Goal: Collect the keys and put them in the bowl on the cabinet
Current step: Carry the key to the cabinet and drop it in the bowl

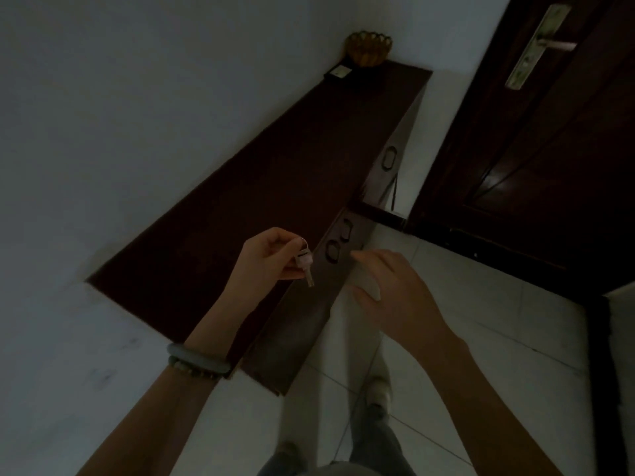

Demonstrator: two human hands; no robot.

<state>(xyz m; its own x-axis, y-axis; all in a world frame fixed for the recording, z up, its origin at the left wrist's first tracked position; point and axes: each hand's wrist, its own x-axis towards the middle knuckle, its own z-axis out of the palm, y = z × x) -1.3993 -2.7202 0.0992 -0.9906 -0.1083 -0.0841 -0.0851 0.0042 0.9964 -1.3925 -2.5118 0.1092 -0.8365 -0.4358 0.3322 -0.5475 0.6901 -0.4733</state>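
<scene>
My left hand (266, 257) pinches a small bunch of keys (305, 264) by its ring, and the keys hang down over the near part of the dark cabinet top (261, 180). A bangle and a bead bracelet sit on that wrist. To the right of the keys my right hand (395, 293) is held over the cabinet's front edge with its fingers apart and nothing in it. An amber bowl (368, 48) with a scalloped rim stands at the far end of the cabinet against the white wall.
A small dark square object (338, 73) lies beside the bowl. The cabinet front has oval pull handles (332, 251). A dark wooden door (536, 149) with a metal lever handle (543, 44) stands at the right. White floor tiles and my feet (378, 393) are below.
</scene>
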